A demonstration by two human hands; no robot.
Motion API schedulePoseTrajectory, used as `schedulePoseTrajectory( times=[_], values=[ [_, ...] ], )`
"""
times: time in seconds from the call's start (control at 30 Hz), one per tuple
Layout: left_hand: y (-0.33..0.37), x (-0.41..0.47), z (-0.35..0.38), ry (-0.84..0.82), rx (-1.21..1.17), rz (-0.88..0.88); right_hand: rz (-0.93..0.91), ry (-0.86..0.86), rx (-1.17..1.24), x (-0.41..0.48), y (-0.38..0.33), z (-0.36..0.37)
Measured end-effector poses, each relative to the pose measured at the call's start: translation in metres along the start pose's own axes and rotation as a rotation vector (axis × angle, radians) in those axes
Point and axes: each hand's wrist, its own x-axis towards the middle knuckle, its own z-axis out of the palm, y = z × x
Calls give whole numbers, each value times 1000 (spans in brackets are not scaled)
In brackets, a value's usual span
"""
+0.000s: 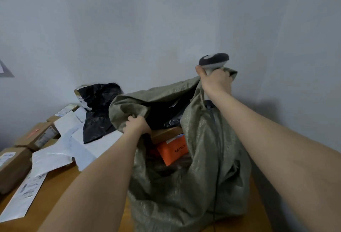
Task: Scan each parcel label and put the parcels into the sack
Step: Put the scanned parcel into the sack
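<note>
Head view: our left fingers [132, 118] clutch the upright, mouth-up olive woven sack [203, 176] by its rim; right fingers [200, 71] grip rim plus grey handheld scanner [214, 59].

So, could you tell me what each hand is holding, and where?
Left hand grips the sack by its left rim; right hand holds the scanner by its handle, together with the sack's raised rim.

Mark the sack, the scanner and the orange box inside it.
sack [184, 194]: head view, olive front wall.
scanner [215, 59]: head view, dark head.
orange box [171, 152]: head view, printed orange face.
</note>
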Motion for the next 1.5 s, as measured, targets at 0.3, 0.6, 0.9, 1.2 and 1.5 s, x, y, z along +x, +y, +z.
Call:
schedulePoseTrajectory(
  times=[0.3, 0.6, 0.9, 1.2, 1.5],
  values=[
    [6, 4, 22, 61, 170, 216, 303, -545, 337, -30, 44, 68],
    [-40, 12, 29, 53, 237, -91, 284, -339, 4, -15, 98, 55],
    [-16, -16, 4, 215, 341, 46, 229, -557, 253, -48, 55, 58],
    [-8, -1, -38, 243, 170, 292, 392, -466, 530, -16, 32, 43],
    [49, 52, -55, 82, 405, 326, 409, -689, 444, 41, 35, 61]
  ],
)
